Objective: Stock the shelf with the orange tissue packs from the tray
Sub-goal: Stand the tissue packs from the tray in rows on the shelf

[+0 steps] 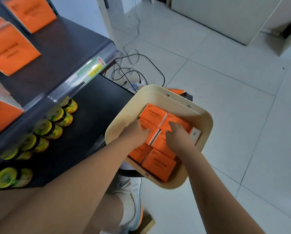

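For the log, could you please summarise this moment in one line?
left hand on orange pack | right hand on adjacent pack | both in tray

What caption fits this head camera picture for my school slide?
The left hand and right hand reach into the cream tray of orange tissue packs, beside a dark shelf holding more packs.

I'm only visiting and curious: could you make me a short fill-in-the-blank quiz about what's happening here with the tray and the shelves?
1. The left hand and the right hand both reach into the cream ____.
2. The tissue packs lying under the hands are coloured ____.
3. The jars on the lower shelf have ____ lids.

Missing words: tray; orange; yellow.
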`<state>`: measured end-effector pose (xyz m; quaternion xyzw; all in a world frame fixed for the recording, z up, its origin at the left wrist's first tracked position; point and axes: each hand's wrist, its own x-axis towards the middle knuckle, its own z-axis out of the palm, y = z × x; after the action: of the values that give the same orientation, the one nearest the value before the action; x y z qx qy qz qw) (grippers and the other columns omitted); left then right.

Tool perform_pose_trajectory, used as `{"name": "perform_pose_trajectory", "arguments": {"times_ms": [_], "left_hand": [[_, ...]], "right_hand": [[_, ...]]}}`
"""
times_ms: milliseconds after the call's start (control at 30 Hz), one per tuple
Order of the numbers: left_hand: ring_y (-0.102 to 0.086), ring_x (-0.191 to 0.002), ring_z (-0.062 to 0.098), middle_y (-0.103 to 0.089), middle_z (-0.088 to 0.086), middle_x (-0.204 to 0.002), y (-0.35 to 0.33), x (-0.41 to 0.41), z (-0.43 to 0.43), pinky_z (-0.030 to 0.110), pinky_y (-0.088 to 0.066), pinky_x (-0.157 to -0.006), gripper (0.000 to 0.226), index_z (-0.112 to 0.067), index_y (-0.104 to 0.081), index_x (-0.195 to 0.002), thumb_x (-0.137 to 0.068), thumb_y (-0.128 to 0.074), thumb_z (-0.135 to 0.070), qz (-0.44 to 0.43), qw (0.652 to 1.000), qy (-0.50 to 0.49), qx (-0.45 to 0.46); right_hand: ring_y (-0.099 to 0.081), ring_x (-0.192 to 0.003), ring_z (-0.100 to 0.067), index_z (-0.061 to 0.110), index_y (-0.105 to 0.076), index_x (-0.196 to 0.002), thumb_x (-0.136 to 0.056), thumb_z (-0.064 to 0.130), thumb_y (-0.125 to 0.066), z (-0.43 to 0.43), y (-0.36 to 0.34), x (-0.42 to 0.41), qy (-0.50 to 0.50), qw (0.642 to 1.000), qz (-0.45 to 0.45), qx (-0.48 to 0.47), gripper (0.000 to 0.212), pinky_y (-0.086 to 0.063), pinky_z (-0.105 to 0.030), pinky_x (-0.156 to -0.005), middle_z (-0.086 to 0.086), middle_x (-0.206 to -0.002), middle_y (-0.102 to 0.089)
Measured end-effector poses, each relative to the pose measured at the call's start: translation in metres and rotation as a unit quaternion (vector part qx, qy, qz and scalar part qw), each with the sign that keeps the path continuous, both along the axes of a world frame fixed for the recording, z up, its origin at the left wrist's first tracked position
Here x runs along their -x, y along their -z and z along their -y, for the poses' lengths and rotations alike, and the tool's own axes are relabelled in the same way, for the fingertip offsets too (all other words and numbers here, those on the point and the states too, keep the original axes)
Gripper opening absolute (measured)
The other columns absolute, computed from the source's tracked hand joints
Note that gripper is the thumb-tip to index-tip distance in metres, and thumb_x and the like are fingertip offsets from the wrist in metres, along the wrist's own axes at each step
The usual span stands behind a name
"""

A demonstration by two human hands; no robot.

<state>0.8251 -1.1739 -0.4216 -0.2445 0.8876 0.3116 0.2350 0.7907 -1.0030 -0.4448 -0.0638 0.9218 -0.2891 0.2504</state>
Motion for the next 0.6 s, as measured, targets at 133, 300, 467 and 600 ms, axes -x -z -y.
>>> {"name": "perform_pose_trajectory", "arguments": {"times_ms": [133, 300, 467, 600], "left_hand": [[-0.067, -0.082, 0.026, -0.07, 0.006, -0.089, 0.029, 0.01, 0.004, 0.036, -0.052, -0.071, 0.013, -0.023, -0.055, -0.084, -0.096, -0.057, -0.029, 0.008, 0.998, -0.061, -0.02], [-0.053, -0.08, 0.017, -0.052, 0.001, -0.101, 0.064, 0.023, 0.018, 0.028, -0.034, -0.057, 0.029, -0.018, -0.046, -0.111, -0.093, -0.066, -0.027, 0.017, 0.998, -0.047, 0.041], [-0.061, -0.109, 0.029, -0.061, 0.006, -0.117, 0.09, 0.028, 0.023, 0.032, -0.045, -0.078, 0.047, -0.01, -0.052, -0.121, -0.085, -0.078, -0.028, 0.01, 0.999, -0.029, 0.038], [-0.059, -0.118, 0.037, -0.059, 0.016, -0.131, 0.105, 0.032, 0.025, 0.04, -0.05, -0.091, 0.06, -0.007, -0.056, -0.126, -0.076, -0.08, -0.032, 0.017, 0.995, -0.038, 0.086]], "right_hand": [[-0.036, -0.145, -0.028, 0.01, -0.039, -0.153, -0.101, 0.021, -0.051, 0.018, 0.018, 0.024, -0.012, 1.0, -0.004, 0.01, 0.054, -0.034, -0.037, -0.113, -0.011, -0.157, -0.04], [-0.042, -0.136, -0.031, 0.01, -0.049, -0.139, -0.089, 0.022, -0.059, 0.042, 0.039, 0.058, -0.03, 0.999, -0.031, -0.014, 0.053, -0.045, -0.045, -0.106, -0.011, -0.147, -0.048], [-0.023, -0.148, -0.034, 0.015, -0.025, -0.158, -0.092, 0.036, -0.061, 0.059, 0.064, 0.082, -0.039, 0.997, -0.033, -0.062, 0.077, -0.029, -0.049, -0.119, -0.009, -0.161, -0.03], [-0.024, -0.149, -0.033, 0.014, -0.016, -0.161, -0.091, 0.045, -0.066, 0.066, 0.085, 0.085, -0.036, 0.993, -0.033, -0.106, 0.091, -0.025, -0.047, -0.121, -0.01, -0.162, -0.028]]}}
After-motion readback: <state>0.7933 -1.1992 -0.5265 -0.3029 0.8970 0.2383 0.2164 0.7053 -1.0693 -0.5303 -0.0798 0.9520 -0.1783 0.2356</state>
